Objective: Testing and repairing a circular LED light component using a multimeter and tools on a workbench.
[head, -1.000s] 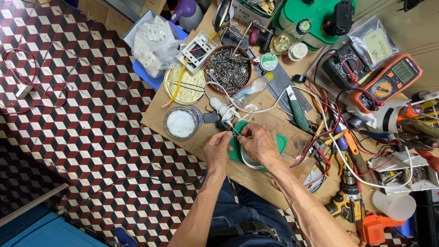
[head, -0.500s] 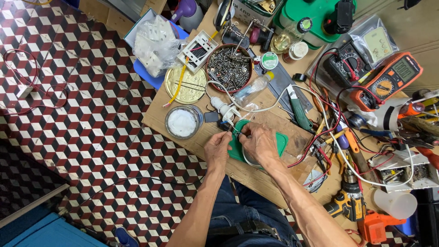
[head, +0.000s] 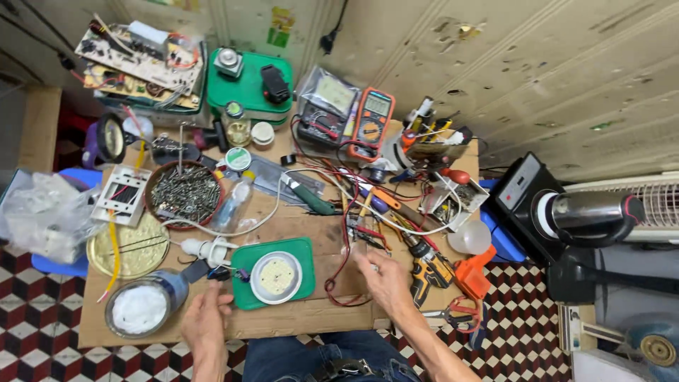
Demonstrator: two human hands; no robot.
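Left hand (head: 205, 322) loose, gripping nothing, at the board's front edge. Right hand (head: 385, 276) fingertips on the red wires (head: 344, 262); grip probably light, hard to tell. Round white LED disc (head: 276, 276) sits bare on the green square mat (head: 274, 274), unwired. Beyond: orange multimeter (head: 373, 120) idle.

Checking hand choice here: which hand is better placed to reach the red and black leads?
Right, probably. The right hand lies beside the leads, fingers toward them. The left hand sits across the green tray.
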